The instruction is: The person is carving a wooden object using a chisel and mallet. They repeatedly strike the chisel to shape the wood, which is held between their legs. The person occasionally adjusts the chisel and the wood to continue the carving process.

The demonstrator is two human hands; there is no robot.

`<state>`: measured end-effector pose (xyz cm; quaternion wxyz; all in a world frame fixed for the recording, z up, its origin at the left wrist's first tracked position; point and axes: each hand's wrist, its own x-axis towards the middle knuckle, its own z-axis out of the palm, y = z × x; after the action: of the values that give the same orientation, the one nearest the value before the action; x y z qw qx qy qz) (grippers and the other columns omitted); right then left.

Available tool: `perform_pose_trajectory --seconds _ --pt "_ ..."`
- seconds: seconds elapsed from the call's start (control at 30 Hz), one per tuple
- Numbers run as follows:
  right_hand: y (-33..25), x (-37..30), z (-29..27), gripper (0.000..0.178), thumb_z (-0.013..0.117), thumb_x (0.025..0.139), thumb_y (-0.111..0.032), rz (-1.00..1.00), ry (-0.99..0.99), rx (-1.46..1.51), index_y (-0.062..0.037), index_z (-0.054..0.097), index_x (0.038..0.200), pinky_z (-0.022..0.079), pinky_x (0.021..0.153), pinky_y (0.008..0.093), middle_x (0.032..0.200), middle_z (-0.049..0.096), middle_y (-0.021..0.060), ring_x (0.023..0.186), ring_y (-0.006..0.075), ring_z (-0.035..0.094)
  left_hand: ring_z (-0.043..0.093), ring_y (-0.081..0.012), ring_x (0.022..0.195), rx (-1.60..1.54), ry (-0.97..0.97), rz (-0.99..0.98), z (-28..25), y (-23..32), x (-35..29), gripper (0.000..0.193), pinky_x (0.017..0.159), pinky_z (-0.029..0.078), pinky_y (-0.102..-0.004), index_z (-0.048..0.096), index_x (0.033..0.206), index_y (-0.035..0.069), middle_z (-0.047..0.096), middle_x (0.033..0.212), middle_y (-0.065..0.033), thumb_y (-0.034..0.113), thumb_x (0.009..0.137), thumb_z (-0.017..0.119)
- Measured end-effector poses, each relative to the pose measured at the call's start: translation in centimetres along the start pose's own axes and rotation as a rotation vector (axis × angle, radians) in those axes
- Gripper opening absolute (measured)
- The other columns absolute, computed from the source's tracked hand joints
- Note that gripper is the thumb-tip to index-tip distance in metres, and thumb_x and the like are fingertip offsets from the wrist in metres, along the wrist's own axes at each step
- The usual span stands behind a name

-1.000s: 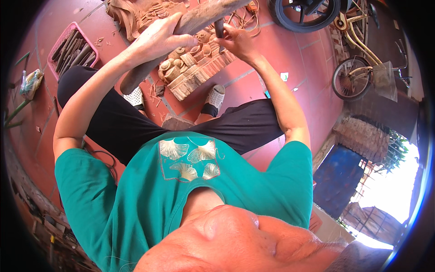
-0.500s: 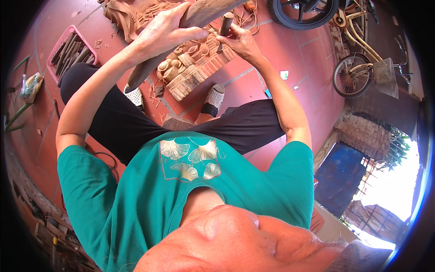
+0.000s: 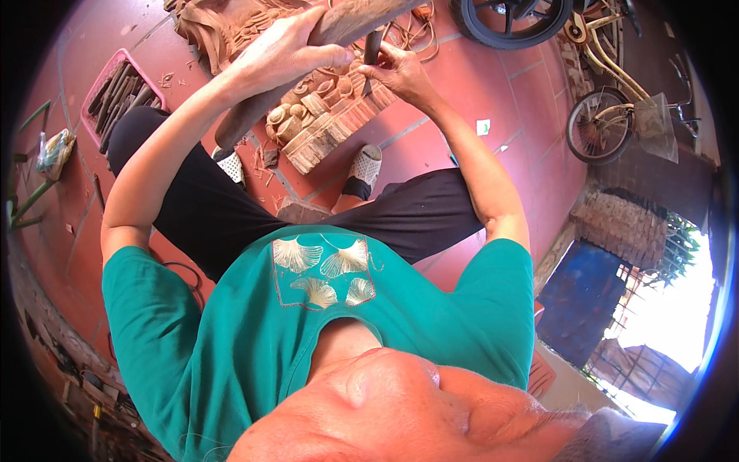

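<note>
My left hand is wrapped around a long, thick wooden club, which slants from above my left foot up to the top edge. Between thumb and fingers, my right hand grips a dark-handled chisel. The chisel stands nearly upright over a carved wooden block, whose face has rounded pot-like and scroll shapes in relief. The club overlaps the chisel's top end; whether they touch I cannot tell. My right fingers partly hide the chisel's lower part. The block lies on the floor beyond my feet.
A pink basket of dark stick-like tools stands by my left knee. Behind the block lies another brown carved piece. Orange cables, a motorbike wheel and a bicycle are to the right. Wood chips litter the tiled floor.
The club's far part has come over the chisel's top end, which showed clear of it before. My right hand has shifted slightly left with the chisel.
</note>
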<state>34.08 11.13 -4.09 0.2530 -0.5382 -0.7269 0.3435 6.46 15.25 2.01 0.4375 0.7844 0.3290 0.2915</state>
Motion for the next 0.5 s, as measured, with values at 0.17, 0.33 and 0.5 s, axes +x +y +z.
perform_pose_trajectory --seconds 0.17,0.33,0.5 --pt "2.4 0.0 0.0 0.034 0.079 0.086 -0.027 0.049 0.072 -0.02 -0.0051 0.067 0.109 0.053 0.068 0.0328 0.083 0.071 0.0085 0.072 0.0153 0.067 0.065 -0.0257 0.08 0.123 -0.013 -0.012 -0.3 0.5 0.2 0.063 0.074 0.05 -0.0394 0.053 0.123 -0.001 0.065 0.09 -0.0192 0.046 0.085 0.071" --pt "3.4 0.0 0.0 0.037 0.08 0.085 -0.03 0.032 0.071 -0.054 -0.0063 0.067 0.11 0.055 0.068 0.033 0.085 0.072 0.0086 0.076 0.0176 0.07 0.067 -0.0314 0.083 0.308 -0.253 -0.139 0.7 -0.6 0.7 0.065 0.075 0.05 -0.042 0.051 0.126 -0.003 0.066 0.094 -0.0251 0.044 0.085 0.07" --pt "1.4 -0.1 -0.1 0.038 0.08 0.085 -0.031 -0.031 0.052 -0.018 -0.0073 0.068 0.112 0.055 0.069 0.0323 0.084 0.072 0.0085 0.076 0.0168 0.07 0.066 -0.0273 0.071 0.168 0.028 0.112 0.4 -1.3 0.7 0.069 0.07 0.052 -0.0389 0.052 0.126 -0.004 0.065 0.081 -0.0164 0.049 0.086 0.069"
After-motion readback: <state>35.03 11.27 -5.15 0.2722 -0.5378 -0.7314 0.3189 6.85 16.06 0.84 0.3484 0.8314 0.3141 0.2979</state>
